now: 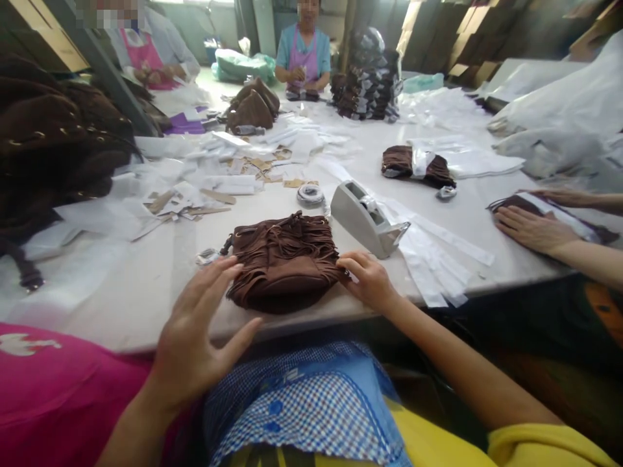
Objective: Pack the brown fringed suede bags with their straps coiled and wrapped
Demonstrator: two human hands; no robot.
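Observation:
A dark brown fringed bag (287, 263) lies flat near the table's front edge. At its left side is my left hand (197, 334), fingers spread and thumb apart, holding nothing, with the fingertips close to the fringe. My right hand (367, 280) pinches the fringe at the bag's right edge between thumb and fingers. Behind the bag's right corner stands a grey tape dispenser (363, 217), and a coiled cord (310, 195) lies beside it. Another small coil (207, 257) sits left of the bag.
White strips (438, 259) fan out right of the dispenser. A wrapped brown bag (417, 165) lies beyond. Brown bags (48, 149) are heaped at left, near paper scraps (185, 198). At right, another person's hands (535, 230) press a bag. Two people stand across the table.

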